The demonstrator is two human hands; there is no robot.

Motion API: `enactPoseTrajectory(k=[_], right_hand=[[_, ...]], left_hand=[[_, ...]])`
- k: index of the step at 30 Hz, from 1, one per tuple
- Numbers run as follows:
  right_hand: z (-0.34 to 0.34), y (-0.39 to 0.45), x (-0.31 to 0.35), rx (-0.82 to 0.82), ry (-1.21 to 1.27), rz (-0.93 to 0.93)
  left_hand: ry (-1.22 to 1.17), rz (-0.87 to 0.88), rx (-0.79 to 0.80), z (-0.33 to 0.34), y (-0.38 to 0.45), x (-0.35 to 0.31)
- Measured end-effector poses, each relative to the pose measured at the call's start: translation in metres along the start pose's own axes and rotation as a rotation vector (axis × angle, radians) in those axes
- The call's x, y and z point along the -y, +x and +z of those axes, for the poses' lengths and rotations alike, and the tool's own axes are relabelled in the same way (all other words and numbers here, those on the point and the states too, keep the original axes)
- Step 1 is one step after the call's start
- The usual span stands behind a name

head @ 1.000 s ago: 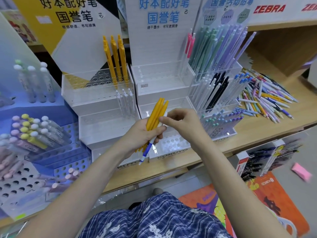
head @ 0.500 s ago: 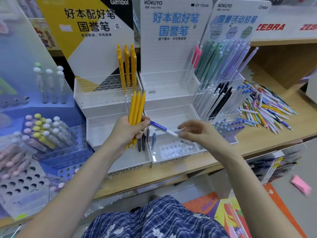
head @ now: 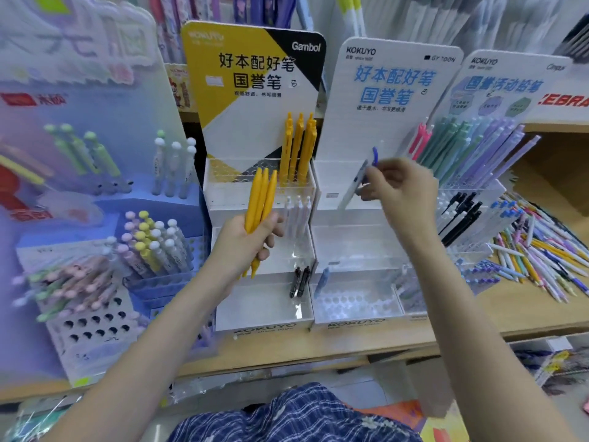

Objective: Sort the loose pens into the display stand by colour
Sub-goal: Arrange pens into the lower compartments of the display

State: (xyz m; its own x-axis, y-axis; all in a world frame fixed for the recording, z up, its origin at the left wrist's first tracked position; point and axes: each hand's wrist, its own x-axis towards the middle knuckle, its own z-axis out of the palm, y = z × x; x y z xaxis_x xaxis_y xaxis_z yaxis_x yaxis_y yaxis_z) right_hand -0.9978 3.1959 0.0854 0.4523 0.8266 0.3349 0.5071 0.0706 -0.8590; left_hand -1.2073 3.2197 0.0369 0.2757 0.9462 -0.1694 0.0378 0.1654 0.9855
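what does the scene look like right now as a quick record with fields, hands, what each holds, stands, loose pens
left hand: left hand grips a bunch of yellow pens, tips down, in front of the yellow stand
right hand: right hand pinches one white pen with a blue clip, raised in front of the white stand
yellow stand top tier: more yellow pens standing
yellow stand bottom tier: two black pens
loose pens: mixed-colour pile on the wooden shelf, far right
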Motion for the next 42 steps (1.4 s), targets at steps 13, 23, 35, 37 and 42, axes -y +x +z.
enactPoseTrajectory(k=[13,23,35,37,42], right_hand=[[0.034,0.082,0.02,-0.029,-0.221,-0.123],[0.069,0.078,-0.003,0.077,-0.408,-0.016],[0.037,0.021,0.033,0.401,0.299,0.157],[0.022,0.025,0.027,0.331,0.369,0.191],[0.013,0.014,0.024,0.684,0.002,0.142]], left_hand=[[-0.074,-0.036,-0.011,-0.005,0.016,-0.007],[-0.1,-0.056,0.061,0.002,0.021,-0.002],[-0.051,0.029,0.247,-0.009,0.021,-0.02],[-0.121,-0.002,0.103,-0.016,0.026,-0.022],[-0.065,0.071,-0.044,-0.028,0.036,-0.023]])
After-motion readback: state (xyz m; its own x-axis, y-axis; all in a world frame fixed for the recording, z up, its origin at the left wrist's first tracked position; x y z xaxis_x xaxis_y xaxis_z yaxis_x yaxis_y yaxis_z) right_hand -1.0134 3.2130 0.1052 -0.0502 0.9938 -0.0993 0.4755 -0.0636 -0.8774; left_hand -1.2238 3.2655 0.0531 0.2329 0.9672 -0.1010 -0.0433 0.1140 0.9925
